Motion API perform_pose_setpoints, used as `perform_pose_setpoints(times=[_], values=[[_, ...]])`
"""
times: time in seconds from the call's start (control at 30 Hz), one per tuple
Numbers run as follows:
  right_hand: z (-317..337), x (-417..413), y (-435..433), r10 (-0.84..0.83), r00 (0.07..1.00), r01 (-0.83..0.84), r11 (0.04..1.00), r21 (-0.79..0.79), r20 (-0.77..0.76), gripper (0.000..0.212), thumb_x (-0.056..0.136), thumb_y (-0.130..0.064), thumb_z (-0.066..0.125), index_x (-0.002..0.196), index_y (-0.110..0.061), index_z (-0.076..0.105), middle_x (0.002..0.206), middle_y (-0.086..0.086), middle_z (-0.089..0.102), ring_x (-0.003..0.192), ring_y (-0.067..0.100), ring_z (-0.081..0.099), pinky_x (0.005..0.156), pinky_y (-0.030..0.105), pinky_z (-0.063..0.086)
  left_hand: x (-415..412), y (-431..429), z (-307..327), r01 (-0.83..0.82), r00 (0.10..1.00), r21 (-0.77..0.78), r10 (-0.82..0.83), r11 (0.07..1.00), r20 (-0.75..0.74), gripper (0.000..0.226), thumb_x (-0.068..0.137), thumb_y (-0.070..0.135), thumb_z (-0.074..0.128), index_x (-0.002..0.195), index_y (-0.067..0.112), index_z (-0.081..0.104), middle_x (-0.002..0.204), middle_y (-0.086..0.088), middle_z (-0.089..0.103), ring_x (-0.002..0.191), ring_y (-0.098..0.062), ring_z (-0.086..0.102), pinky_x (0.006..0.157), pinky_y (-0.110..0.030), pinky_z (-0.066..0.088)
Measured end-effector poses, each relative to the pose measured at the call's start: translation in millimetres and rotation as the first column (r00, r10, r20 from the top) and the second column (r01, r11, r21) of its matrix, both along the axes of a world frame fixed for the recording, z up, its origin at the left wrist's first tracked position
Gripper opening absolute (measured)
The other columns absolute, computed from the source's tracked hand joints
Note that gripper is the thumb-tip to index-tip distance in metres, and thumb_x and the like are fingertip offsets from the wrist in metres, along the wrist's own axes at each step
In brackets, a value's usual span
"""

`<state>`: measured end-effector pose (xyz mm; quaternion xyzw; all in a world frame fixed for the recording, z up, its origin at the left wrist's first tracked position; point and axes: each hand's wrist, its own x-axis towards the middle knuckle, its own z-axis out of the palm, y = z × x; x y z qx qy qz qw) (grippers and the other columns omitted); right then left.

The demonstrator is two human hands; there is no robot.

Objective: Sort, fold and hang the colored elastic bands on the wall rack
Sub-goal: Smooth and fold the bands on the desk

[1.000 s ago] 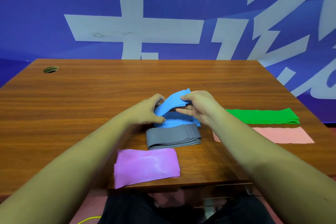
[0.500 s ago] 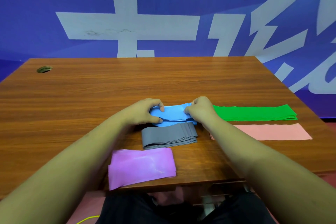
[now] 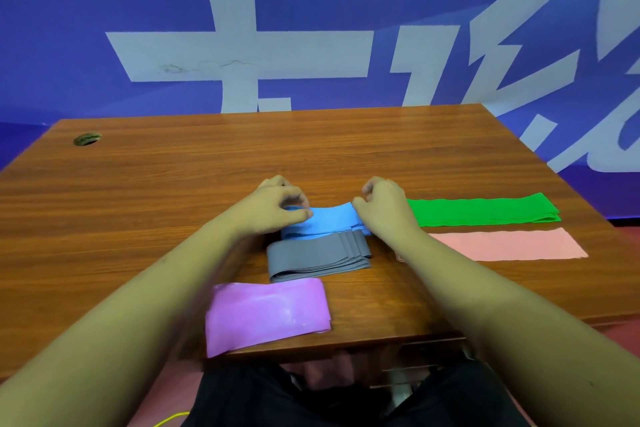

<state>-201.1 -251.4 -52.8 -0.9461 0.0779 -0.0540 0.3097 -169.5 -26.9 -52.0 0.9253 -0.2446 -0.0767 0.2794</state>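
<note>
A folded blue band (image 3: 327, 221) lies flat on the wooden table (image 3: 173, 191), between my two hands. My left hand (image 3: 277, 206) pinches its left end with curled fingers. My right hand (image 3: 382, 206) holds its right end, fingers curled over the edge. Just in front of it lies a folded grey band (image 3: 317, 255). A folded purple band (image 3: 266, 314) sits at the table's near edge. To the right lie a long green band (image 3: 481, 214) and a pink band (image 3: 509, 243), partly hidden by my right forearm.
A round cable hole (image 3: 87, 139) is in the table's far left corner. A blue wall with large white characters (image 3: 242, 52) stands behind the table. No wall rack is in view. My dark-clothed lap (image 3: 311, 399) shows below the table edge.
The blue band was raised and bent between my hands; now it is pressed down flat on the table. My hands have moved apart to its two ends.
</note>
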Motion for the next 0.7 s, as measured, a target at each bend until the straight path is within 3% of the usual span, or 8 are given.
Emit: perform_pose_setpoints(times=[0.07, 0.17, 0.3, 0.47, 0.6, 0.7], values=[[8, -7, -15, 0.022, 0.998, -0.022, 1.0, 0.002, 0.058, 0.02, 0.088, -0.022, 0.055, 0.102, -0.011, 0.065, 0.105, 0.01, 0.062, 0.103, 0.027, 0.056, 0.084, 0.033, 0.043, 0, -12, 11, -0.009, 1.0, -0.069, 0.009, 0.998, 0.012, 0.025, 0.076, 0.046, 0.061, 0.089, 0.027, 0.07, 0.095, 0.001, 0.056, 0.095, -0.01, 0.051, 0.081, -0.014, 0.035], [18, -19, -49, 0.086, 0.993, -0.079, 0.994, -0.082, 0.086, 0.023, 0.091, -0.025, 0.056, 0.107, -0.013, 0.068, 0.11, 0.008, 0.062, 0.107, 0.025, 0.057, 0.089, 0.031, 0.041, 0, -41, 25, -0.028, 1.0, -0.133, 0.029, 0.991, 0.008, 0.004, 0.086, 0.025, 0.068, 0.086, 0.022, 0.068, 0.087, 0.0, 0.061, 0.078, -0.011, 0.055, 0.072, -0.023, 0.042], [22, -34, -96, 0.16, 0.987, -0.161, 0.97, -0.183, -0.021, 0.035, 0.095, -0.031, 0.054, 0.124, -0.012, 0.063, 0.13, 0.006, 0.058, 0.123, 0.021, 0.051, 0.105, 0.029, 0.036, -3, -94, 34, -0.074, 0.997, -0.188, 0.066, 0.979, -0.045, 0.005, 0.088, 0.018, 0.066, 0.091, 0.015, 0.066, 0.076, 0.004, 0.065, 0.063, -0.006, 0.056, 0.064, -0.022, 0.044], [15, -44, -138, 0.219, 0.97, -0.239, 0.936, -0.258, -0.105, 0.043, 0.096, -0.034, 0.052, 0.132, -0.01, 0.059, 0.138, 0.008, 0.057, 0.131, 0.021, 0.047, 0.111, 0.027, 0.03, 3, -156, 29, -0.072, 0.997, -0.091, 0.069, 0.993, -0.042, 0.013, 0.086, 0.019, 0.066, 0.098, 0.014, 0.063, 0.086, 0.0, 0.065, 0.078, -0.019, 0.06, 0.065, -0.023, 0.044], [6, -45, -154, 0.254, 0.955, -0.286, 0.924, -0.254, -0.152, 0.044, 0.097, -0.044, 0.046, 0.124, -0.014, 0.063, 0.131, 0.004, 0.062, 0.126, 0.023, 0.052, 0.107, 0.032, 0.037, 14, -189, 12, -0.109, 0.993, 0.104, 0.113, 0.989, -0.025, 0.035, 0.087, 0.028, 0.063, 0.115, 0.009, 0.058, 0.115, -0.013, 0.065, 0.107, -0.03, 0.06, 0.086, -0.031, 0.045], [-3, -45, -162, 0.289, 0.942, -0.324, 0.914, -0.244, -0.169, 0.041, 0.098, -0.045, 0.044, 0.118, -0.017, 0.067, 0.129, 0.006, 0.062, 0.125, 0.024, 0.051, 0.106, 0.036, 0.038, 19, -205, 3, -0.159, 0.986, 0.277, 0.168, 0.948, -0.01, 0.041, 0.086, 0.038, 0.059, 0.116, 0.011, 0.057, 0.123, -0.014, 0.063, 0.114, -0.033, 0.057, 0.089, -0.037, 0.043]])
